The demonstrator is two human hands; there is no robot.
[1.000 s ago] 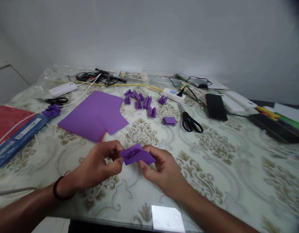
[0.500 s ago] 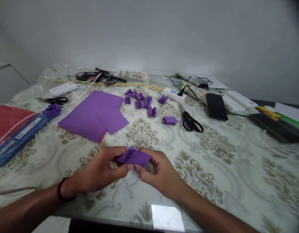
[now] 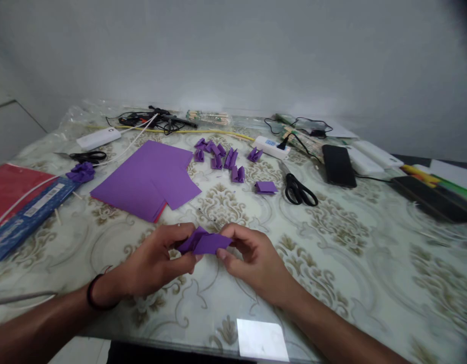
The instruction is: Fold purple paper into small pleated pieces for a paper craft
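A small folded purple paper piece (image 3: pixel 205 242) is pinched between both hands just above the patterned table (image 3: pixel 350 242). My left hand (image 3: pixel 157 260), with a dark band at the wrist, grips its left end with thumb and fingers closed. My right hand (image 3: pixel 252 258) grips its right end the same way. Beyond the hands lies a stack of flat purple paper sheets (image 3: pixel 145 179). Several small folded purple pieces (image 3: pixel 221 157) are scattered behind it, and one more folded piece (image 3: pixel 265 187) lies apart.
Black scissors (image 3: pixel 298 192) lie right of the folded pieces; another pair (image 3: pixel 85 156) is at far left. A black phone (image 3: pixel 337 165), white power strip (image 3: pixel 271 147), cables (image 3: pixel 157 120), red paper (image 3: pixel 9 187), a blue packet (image 3: pixel 28 215) and a crumpled purple flower (image 3: pixel 80 173) sit around.
The folded paper has been pressed narrower and flatter between my fingers. Both hands shifted slightly but stay at the same spot.
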